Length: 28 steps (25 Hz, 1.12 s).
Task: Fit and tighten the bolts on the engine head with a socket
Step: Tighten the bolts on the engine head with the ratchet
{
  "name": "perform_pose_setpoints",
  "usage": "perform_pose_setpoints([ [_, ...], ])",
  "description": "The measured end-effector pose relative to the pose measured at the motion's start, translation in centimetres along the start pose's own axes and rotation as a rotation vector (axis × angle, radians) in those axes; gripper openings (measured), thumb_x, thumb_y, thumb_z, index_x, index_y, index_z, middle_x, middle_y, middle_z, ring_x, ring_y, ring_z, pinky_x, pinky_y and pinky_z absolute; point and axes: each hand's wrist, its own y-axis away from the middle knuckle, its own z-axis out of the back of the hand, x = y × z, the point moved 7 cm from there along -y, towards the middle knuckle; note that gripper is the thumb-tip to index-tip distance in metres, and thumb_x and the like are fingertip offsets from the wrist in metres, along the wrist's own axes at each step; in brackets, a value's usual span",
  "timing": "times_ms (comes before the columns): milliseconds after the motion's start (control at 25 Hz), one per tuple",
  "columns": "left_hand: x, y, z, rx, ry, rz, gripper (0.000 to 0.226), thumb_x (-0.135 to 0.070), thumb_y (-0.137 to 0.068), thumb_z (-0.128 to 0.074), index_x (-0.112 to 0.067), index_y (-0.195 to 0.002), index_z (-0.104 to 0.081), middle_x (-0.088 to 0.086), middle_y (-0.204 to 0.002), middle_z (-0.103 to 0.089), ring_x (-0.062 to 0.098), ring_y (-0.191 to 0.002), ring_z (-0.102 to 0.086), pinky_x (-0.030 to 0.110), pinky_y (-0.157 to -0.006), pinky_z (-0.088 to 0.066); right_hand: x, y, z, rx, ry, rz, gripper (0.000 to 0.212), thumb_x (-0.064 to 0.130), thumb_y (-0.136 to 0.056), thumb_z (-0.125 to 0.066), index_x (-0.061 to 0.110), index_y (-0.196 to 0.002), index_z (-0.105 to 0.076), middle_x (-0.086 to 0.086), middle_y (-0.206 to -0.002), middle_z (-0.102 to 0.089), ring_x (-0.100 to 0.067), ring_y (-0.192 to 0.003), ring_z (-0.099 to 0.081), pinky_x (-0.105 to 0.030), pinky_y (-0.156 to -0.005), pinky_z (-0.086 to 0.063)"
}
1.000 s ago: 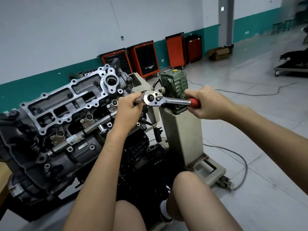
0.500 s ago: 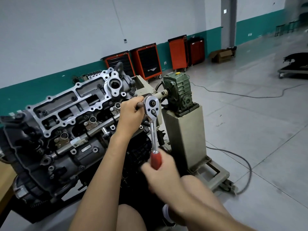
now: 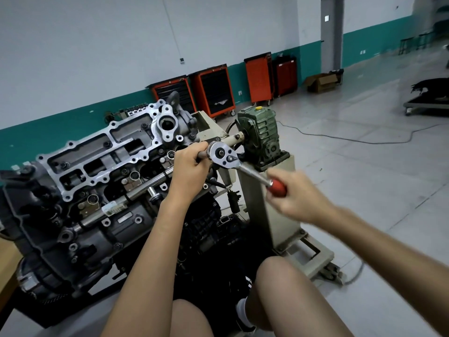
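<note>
The ratchet (image 3: 223,155) sits at the right end of the engine head (image 3: 97,152), its handle slanting down to the right. The left hand (image 3: 190,164) wraps the extension bar (image 3: 203,154) behind it, and the right hand (image 3: 296,198) grips the red handle end. The engine hangs on a beige stand (image 3: 257,215) with a green gearbox (image 3: 261,135), over a grey tiled floor (image 3: 364,171). Orange tool carts (image 3: 213,91) line a white wall (image 3: 121,45) with a teal base.

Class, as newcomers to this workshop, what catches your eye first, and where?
The shiny ratchet at centre draws the eye: the right hand grips its red handle, the left hand holds the bar behind its head. Left of it sits the big engine with its bright metal head; orange tool cabinets line the far wall.
</note>
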Motion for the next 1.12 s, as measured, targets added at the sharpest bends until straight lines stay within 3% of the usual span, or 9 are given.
perform_pose_setpoints([
  [80,0.1,0.0,0.0,-0.011,-0.021,0.011,0.042,-0.018,-0.095,-0.050,0.015,-0.069,-0.058,0.030,-0.065,-0.058,0.036,-0.059,-0.053,0.045,-0.055,-0.040,1.5,3.7,-4.5,-0.088,-0.331,-0.144,0.039,-0.001,-0.076,-0.066,0.022,-0.061,-0.038,0.008,-0.050,-0.036,-0.007,-0.045,-0.031,-0.024,-0.046,-0.030],
  [280,0.6,-0.1,-0.1,0.024,-0.026,0.048,0.016,0.013,-0.080,-0.057,0.013,-0.065,-0.053,0.027,-0.060,-0.053,0.017,-0.056,-0.039,0.045,-0.051,-0.039,7.8,6.1,-13.8,-0.130,-0.990,-0.391,0.020,0.015,-0.067,-0.057,0.021,-0.060,-0.038,0.008,-0.045,-0.033,-0.012,-0.039,-0.032,-0.022,-0.038,-0.030],
  [440,0.3,-0.1,-0.2,0.060,-0.006,0.037,0.015,0.008,-0.082,-0.052,0.013,-0.068,-0.056,0.027,-0.063,-0.056,0.024,-0.055,-0.046,0.040,-0.053,-0.038,2.9,5.0,-7.2,-0.056,-0.496,-0.206,0.035,0.001,-0.073,-0.062,0.023,-0.059,-0.038,0.009,-0.049,-0.036,-0.006,-0.046,-0.032,-0.022,-0.046,-0.031],
  [520,-0.3,-0.3,-0.2,0.042,-0.032,-0.006,0.021,0.003,-0.083,-0.048,0.013,-0.064,-0.053,0.022,-0.056,-0.050,0.010,-0.050,-0.036,0.028,-0.049,-0.030,0.4,2.4,-2.3,0.052,-0.162,-0.041,0.038,-0.002,-0.076,-0.063,0.025,-0.062,-0.040,0.008,-0.052,-0.042,-0.009,-0.046,-0.037,-0.025,-0.048,-0.032],
  [600,-0.4,-0.5,-0.2,0.026,-0.031,-0.017,0.022,0.002,-0.082,-0.047,0.012,-0.063,-0.053,0.021,-0.054,-0.048,0.007,-0.052,-0.032,0.019,-0.048,-0.024,-0.3,-1.2,2.0,0.077,0.129,0.110,0.030,0.008,-0.078,-0.061,0.026,-0.067,-0.040,0.009,-0.053,-0.043,-0.008,-0.046,-0.040,-0.021,-0.048,-0.031],
  [720,0.2,-0.3,0.1,0.025,-0.001,0.025,0.023,0.002,-0.087,-0.046,0.012,-0.070,-0.058,0.024,-0.059,-0.054,0.007,-0.052,-0.037,0.025,-0.048,-0.029,0.2,-3.2,3.3,0.004,0.253,0.187,0.023,0.016,-0.076,-0.058,0.026,-0.069,-0.039,0.011,-0.052,-0.040,-0.007,-0.046,-0.038,-0.013,-0.048,-0.027],
  [920,0.4,-0.1,0.1,0.016,-0.014,0.034,0.023,0.006,-0.087,-0.048,0.014,-0.066,-0.054,0.028,-0.061,-0.056,0.034,-0.055,-0.046,0.041,-0.052,-0.038,1.9,4.5,-5.6,-0.120,-0.436,-0.184,0.034,-0.002,-0.077,-0.065,0.018,-0.063,-0.041,0.007,-0.049,-0.034,-0.008,-0.045,-0.031,-0.024,-0.045,-0.029],
  [1040,0.4,-0.1,0.1,0.024,0.011,0.052,0.016,0.010,-0.081,-0.053,0.012,-0.065,-0.054,0.026,-0.060,-0.053,0.020,-0.055,-0.039,0.038,-0.051,-0.034,6.9,5.8,-12.7,-0.140,-0.909,-0.360,0.024,0.009,-0.071,-0.059,0.022,-0.062,-0.041,0.008,-0.046,-0.035,-0.011,-0.040,-0.034,-0.022,-0.039,-0.031],
  [1120,0.3,0.0,0.2,0.044,0.038,0.062,0.011,0.011,-0.078,-0.052,0.012,-0.068,-0.055,0.028,-0.062,-0.052,0.016,-0.059,-0.038,0.034,-0.052,-0.032,8.4,5.7,-14.1,-0.122,-1.009,-0.393,0.018,0.014,-0.068,-0.056,0.022,-0.062,-0.041,0.007,-0.045,-0.035,-0.014,-0.038,-0.034,-0.022,-0.038,-0.032],
])
